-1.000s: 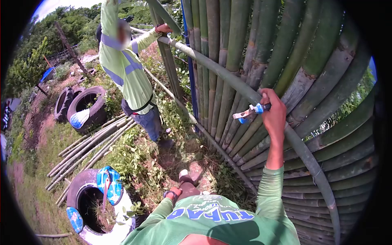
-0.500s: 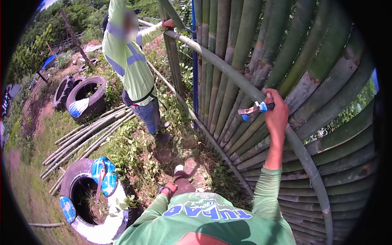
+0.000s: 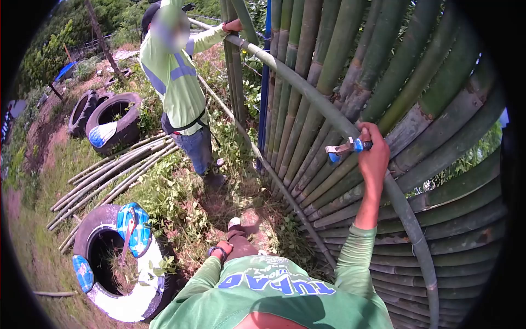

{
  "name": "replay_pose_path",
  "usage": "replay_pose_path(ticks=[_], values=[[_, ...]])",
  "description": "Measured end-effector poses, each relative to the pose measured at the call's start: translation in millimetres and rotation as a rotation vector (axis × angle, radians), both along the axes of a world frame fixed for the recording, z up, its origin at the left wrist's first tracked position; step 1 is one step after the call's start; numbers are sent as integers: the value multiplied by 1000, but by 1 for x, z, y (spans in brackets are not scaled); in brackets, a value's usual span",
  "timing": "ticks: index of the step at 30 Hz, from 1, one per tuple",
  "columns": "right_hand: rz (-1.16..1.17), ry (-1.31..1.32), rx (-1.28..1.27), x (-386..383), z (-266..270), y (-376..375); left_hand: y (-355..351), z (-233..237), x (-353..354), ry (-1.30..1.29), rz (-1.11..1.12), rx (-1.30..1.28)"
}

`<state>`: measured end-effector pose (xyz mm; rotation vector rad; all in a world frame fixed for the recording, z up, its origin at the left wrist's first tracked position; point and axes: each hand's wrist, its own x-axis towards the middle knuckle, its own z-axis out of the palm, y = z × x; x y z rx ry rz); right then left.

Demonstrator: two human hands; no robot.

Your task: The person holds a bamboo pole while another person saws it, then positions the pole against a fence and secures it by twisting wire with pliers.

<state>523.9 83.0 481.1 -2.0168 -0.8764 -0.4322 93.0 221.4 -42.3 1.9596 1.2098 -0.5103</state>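
Observation:
My right hand (image 3: pixel 375 154) is wrapped round the handle of a blue and metal hand tool (image 3: pixel 348 147), apparently pliers or a cutter. The tool lies in front of the curved horizontal bamboo rail (image 3: pixel 323 104), its metal head pointing left. Behind it stand the upright green bamboo poles (image 3: pixel 329 49) of a fence. Low beside my thigh is my left hand (image 3: pixel 223 249), with a dark band at the wrist; its fingers look curled, but they are too small to tell whether they hold anything.
A co-worker in a yellow-green shirt (image 3: pixel 178 82) grips the fence at the upper left. Cut bamboo poles (image 3: pixel 115 170) lie on the grass. A partly white-painted tyre (image 3: pixel 101 219) is at the lower left, with more tyres (image 3: pixel 129 129) behind. A thin lower pole (image 3: pixel 268 164) crosses the fence.
The view has shifted slightly. My right hand still holds the tool by the rail, and my left hand is a little nearer my leg. The co-worker's raised arm is lower.

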Motion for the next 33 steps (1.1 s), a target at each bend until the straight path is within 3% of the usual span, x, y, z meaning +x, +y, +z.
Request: replay_pose_path(ticks=[3,5,8,20,23,33], values=[[22,-50,3,2,-1,0,-3,13,1,-7,6,13],[21,-86,14,2,-2,0,-7,56,9,20,85,-34],[13,-90,20,3,-3,1,-6,57,11,118,75,-50],[-33,-75,-17,0,-2,1,-7,58,8,111,90,-68],[-29,-91,-22,1,-2,1,-3,23,0,50,76,-92],[-25,-176,10,8,-9,2,-1,9,-3,60,89,-92]])
